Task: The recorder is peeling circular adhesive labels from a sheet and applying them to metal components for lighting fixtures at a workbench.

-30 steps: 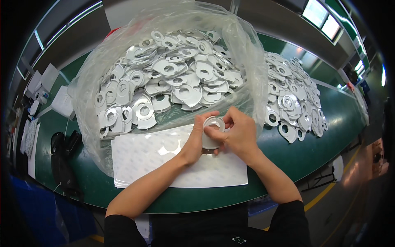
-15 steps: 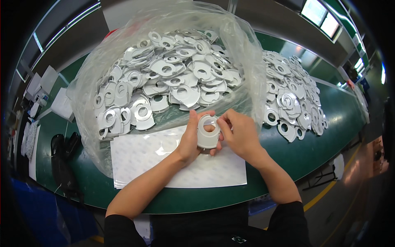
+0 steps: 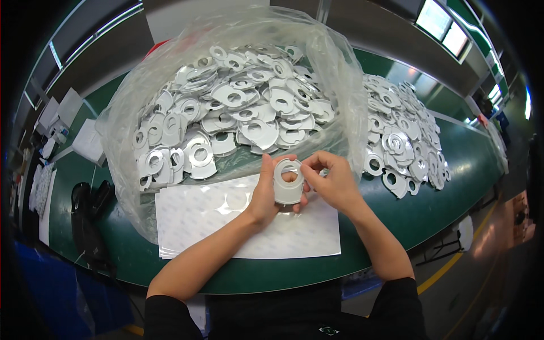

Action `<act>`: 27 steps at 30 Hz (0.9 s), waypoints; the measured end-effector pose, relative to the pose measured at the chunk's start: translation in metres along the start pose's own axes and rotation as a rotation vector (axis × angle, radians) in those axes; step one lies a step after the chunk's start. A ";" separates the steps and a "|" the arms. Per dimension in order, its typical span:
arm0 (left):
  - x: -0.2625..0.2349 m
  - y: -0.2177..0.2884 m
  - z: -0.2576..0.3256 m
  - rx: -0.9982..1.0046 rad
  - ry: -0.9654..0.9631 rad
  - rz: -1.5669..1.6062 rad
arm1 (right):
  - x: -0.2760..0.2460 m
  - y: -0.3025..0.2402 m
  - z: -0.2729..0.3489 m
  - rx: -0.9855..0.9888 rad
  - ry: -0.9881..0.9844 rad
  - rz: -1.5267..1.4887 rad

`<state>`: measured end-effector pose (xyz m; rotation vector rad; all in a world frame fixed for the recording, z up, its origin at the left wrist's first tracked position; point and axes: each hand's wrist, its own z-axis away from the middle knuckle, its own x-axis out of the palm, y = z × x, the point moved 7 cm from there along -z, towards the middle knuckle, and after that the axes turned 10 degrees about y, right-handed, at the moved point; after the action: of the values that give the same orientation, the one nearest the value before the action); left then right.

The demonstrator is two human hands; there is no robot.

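My left hand (image 3: 263,198) grips a light grey plastic plate (image 3: 288,196) with a large round hole, one end rounded and the other squared. It is held upright above white sheets, its face toward me, with some left fingers behind it. Against the plate's upper right edge, the thumb and forefinger of my right hand (image 3: 338,184) are pinched together; whether anything thin sits between them is too small to tell. Under my hands lies a stack of glossy white sheets (image 3: 192,226) with rows of faint round shapes.
Beyond the sheets, a clear plastic bag (image 3: 345,73) lies spread open around a heap of similar grey plates (image 3: 258,131). Another heap of shiny plates (image 3: 419,164) rests at the right on the green table (image 3: 453,195). A black object (image 3: 85,226) with a cable lies at the left edge.
The whole view has shifted slightly. Both hands keep their hold on the plate, with my right fingertips still at its upper right edge.
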<state>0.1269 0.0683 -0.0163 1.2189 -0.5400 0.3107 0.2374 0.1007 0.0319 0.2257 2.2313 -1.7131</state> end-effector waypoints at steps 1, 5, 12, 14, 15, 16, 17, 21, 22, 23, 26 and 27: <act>0.000 0.000 0.000 0.016 0.002 -0.011 | 0.000 0.001 0.000 0.016 -0.002 -0.013; 0.000 0.002 0.001 0.051 0.015 -0.027 | 0.000 0.003 0.001 -0.026 0.022 -0.010; -0.005 0.001 -0.001 0.094 0.034 -0.051 | 0.010 0.002 0.008 0.150 -0.044 -0.131; -0.007 -0.001 -0.003 0.084 0.052 -0.035 | 0.017 0.008 0.012 0.231 -0.067 -0.202; -0.007 -0.001 -0.003 0.090 0.059 -0.035 | 0.016 0.009 0.010 0.131 -0.029 -0.132; -0.007 0.000 -0.002 0.080 0.085 -0.028 | 0.018 0.007 0.009 0.026 0.003 -0.066; -0.007 0.000 -0.002 0.071 0.111 -0.022 | 0.021 0.007 0.010 0.016 -0.011 -0.074; -0.013 -0.009 -0.008 0.064 0.080 -0.045 | 0.019 0.008 0.009 0.059 0.074 -0.015; -0.010 -0.008 -0.006 0.005 0.053 -0.021 | 0.016 0.011 0.005 0.055 0.068 -0.022; -0.008 -0.004 -0.003 -0.054 0.026 0.004 | 0.014 0.012 0.000 0.105 0.006 -0.108; -0.011 0.038 -0.005 0.202 -0.056 -0.317 | -0.014 0.027 -0.012 0.292 0.025 -0.337; -0.020 0.060 -0.006 0.304 0.006 -0.473 | -0.030 0.030 -0.019 0.272 0.105 -0.403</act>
<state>0.0814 0.0942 0.0195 1.5960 -0.1880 -0.0089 0.2720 0.1287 0.0191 -0.0842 2.2223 -2.2661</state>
